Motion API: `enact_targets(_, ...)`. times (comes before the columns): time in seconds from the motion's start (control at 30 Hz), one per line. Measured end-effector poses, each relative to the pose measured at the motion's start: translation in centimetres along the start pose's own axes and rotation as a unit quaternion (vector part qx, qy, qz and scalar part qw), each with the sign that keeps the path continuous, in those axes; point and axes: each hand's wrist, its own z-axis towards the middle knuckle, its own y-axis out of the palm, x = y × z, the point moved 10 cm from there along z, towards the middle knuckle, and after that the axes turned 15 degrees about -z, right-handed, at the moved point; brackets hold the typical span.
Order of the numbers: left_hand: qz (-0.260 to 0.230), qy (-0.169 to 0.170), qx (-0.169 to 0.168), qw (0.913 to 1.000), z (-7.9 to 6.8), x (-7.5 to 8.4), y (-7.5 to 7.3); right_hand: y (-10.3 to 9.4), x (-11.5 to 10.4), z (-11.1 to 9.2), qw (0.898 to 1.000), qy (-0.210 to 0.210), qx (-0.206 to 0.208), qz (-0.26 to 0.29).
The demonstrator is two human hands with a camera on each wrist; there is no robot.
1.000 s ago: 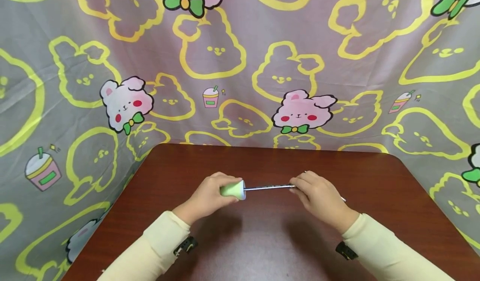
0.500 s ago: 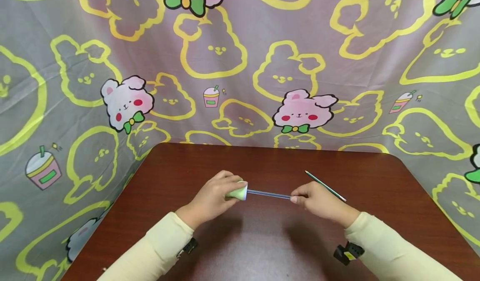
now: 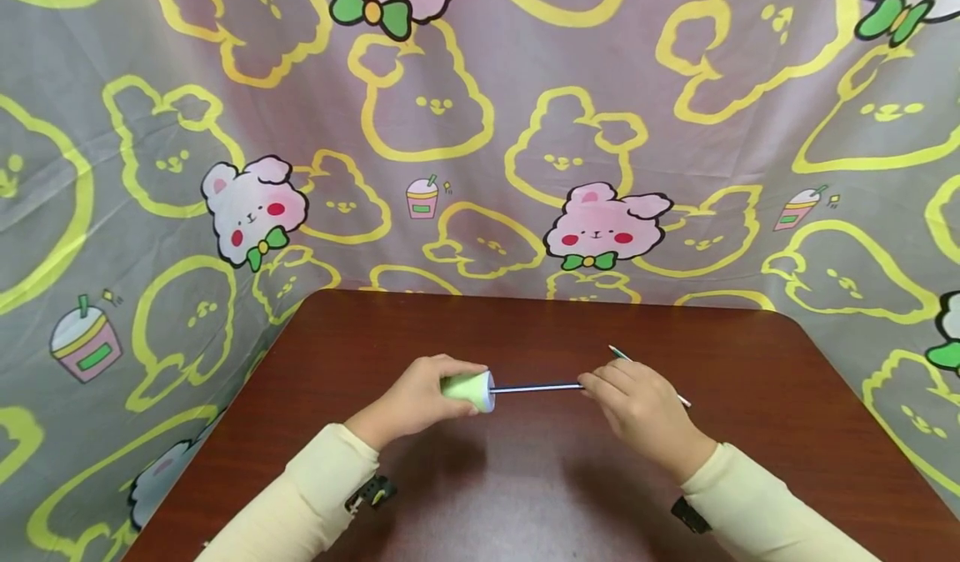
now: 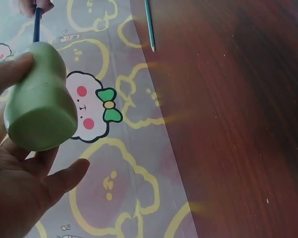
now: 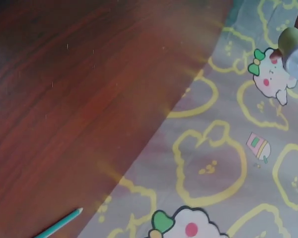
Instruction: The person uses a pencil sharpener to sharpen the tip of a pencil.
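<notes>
The green cylinder (image 3: pixel 465 389) lies on its side in the air above the middle of the table (image 3: pixel 540 328), well in from the left and right edges, its pale end face turned toward the table's right edge. The left hand (image 3: pixel 420 391) has its fingers wrapped around the body, thumb opposed. The right hand (image 3: pixel 637 403) has its fingers clamped on a dark blue pencil (image 3: pixel 536 388), whose other end meets that pale face, apparently in a hole there.

The cylinder looks like smooth, hard plastic, so it is probably light and stiff, sturdy enough for a firm squeeze, though its gloss may let it twist in a loose grip. The narrowed waist seems the best place to take hold, clear of the pale face. The blue pencil should be light and rigid, its slim shaft easy to roll; its tip, hidden from view, would be the fragile part, so a straight hold well back suits it.

Counted: one cylinder, two hands and two pencils, the second being a teal pencil (image 4: pixel 150 25) lying on the table behind the right hand, toward the far right corner.
</notes>
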Motion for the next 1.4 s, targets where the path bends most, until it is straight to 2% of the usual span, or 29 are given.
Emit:
enact_targets(0.07,0.001,0.005,-0.003,1.0000,-0.1,0.1,0.1,-0.2,-0.2,0.0,1.000,0.005,0.013,0.004)
enact_targets(0.13,0.018,0.028,-0.005,0.9994,-0.2,0.6,0.3,0.2,0.0,-0.1,0.999,0.027,-0.013,0.019)
enact_targets(0.2,0.053,0.063,-0.003,0.9966,-0.4,1.5,0.4,1.2,0.6,-0.2,0.993,0.075,-0.081,0.049)
enact_targets(0.23,0.075,0.088,0.000,0.9933,-0.5,2.1,0.4,2.1,1.0,-0.4,0.982,0.107,-0.135,0.080)
enact_targets(0.27,0.099,0.116,0.002,0.9883,-0.6,2.7,0.6,3.2,1.5,-0.9,0.961,0.145,-0.198,0.124)
enact_targets(0.3,0.125,0.142,0.004,0.9820,-0.7,3.3,0.7,4.3,1.9,-1.6,0.928,0.190,-0.261,0.185)
enact_targets(0.33,0.146,0.166,0.007,0.9753,-0.8,3.9,0.8,5.3,2.2,-2.5,0.885,0.240,-0.316,0.244)
enact_targets(0.37,0.164,0.186,0.010,0.9687,-0.9,4.3,0.9,6.1,2.3,-3.5,0.835,0.288,-0.363,0.296)
enact_targets(0.4,0.174,0.203,0.012,0.9635,-0.9,4.6,1.0,6.8,2.3,-4.4,0.784,0.328,-0.400,0.342)
enact_targets(0.43,0.181,0.216,0.013,0.9593,-1.0,4.8,1.2,7.2,2.2,-5.1,0.742,0.354,-0.425,0.378)
enact_targets(0.47,0.186,0.222,0.012,0.9571,-1.0,4.8,1.3,7.5,2.0,-5.6,0.710,0.371,-0.440,0.407)
enact_targets(0.5,0.190,0.225,0.012,0.9555,-1.0,4.8,1.3,7.7,1.9,-5.8,0.689,0.380,-0.445,0.427)
enact_targets(0.53,0.189,0.225,0.013,0.9556,-0.9,4.8,1.3,7.8,1.8,-5.8,0.685,0.378,-0.451,0.430)
enact_targets(0.57,0.189,0.223,0.014,0.9563,-0.9,4.6,1.3,7.8,1.8,-5.8,0.687,0.373,-0.455,0.427)
enact_targets(0.6,0.186,0.218,0.017,0.9578,-0.8,4.5,1.2,7.7,1.9,-5.7,0.696,0.367,-0.457,0.414)
enact_targets(0.63,0.183,0.212,0.019,0.9599,-0.8,4.3,1.1,7.6,2.1,-5.6,0.711,0.362,-0.458,0.393)
enact_targets(0.7,0.173,0.193,0.025,0.9656,-0.7,4.0,0.9,7.3,2.8,-5.2,0.749,0.351,-0.447,0.341)
enact_targets(0.73,0.164,0.181,0.028,0.9692,-0.6,3.8,0.7,7.0,3.1,-4.9,0.774,0.342,-0.432,0.310)
enact_targets(0.77,0.155,0.168,0.030,0.9731,-0.5,3.5,0.6,6.5,3.5,-4.4,0.807,0.325,-0.410,0.273)
enact_targets(0.87,0.103,0.114,0.031,0.9876,-0.3,2.5,0.2,4.4,3.5,-2.3,0.918,0.218,-0.294,0.154)
enact_targets(0.9,0.083,0.094,0.029,0.9917,-0.3,2.1,0.1,3.4,3.1,-1.7,0.946,0.178,-0.243,0.117)
enact_targets(0.93,0.064,0.073,0.027,0.9949,-0.3,1.8,0.0,2.5,2.7,-1.1,0.970,0.135,-0.185,0.077)
enact_targets(0.97,0.046,0.054,0.024,0.9972,-0.2,1.4,0.0,1.6,2.1,-0.8,0.986,0.095,-0.132,0.044)
enact_targets(1.03,0.017,0.020,0.015,0.9995,-0.2,0.9,0.0,0.4,1.1,-0.5,0.998,0.034,-0.048,0.007)
enact_targets(1.1,0.005,0.000,0.002,1.0000,-0.2,0.5,0.3,-0.3,0.3,-0.5,1.000,0.000,0.009,-0.006)
enact_targets(1.2,0.001,-0.006,-0.011,0.9999,-0.3,0.4,0.6,-0.7,-0.3,-0.4,0.999,-0.021,0.043,-0.009)
enact_targets(1.3,0.022,0.020,-0.010,0.9995,-0.5,0.7,0.7,-0.2,-0.2,-0.3,1.000,-0.002,0.007,0.007)
enact_targets(1.37,0.055,0.057,-0.004,0.9969,-0.7,1.4,0.8,0.6,0.2,-0.3,0.998,0.032,-0.052,0.030)
enact_targets(1.4,0.075,0.081,0.000,0.9939,-0.7,1.9,0.9,1.2,0.6,-0.4,0.993,0.057,-0.094,0.048)
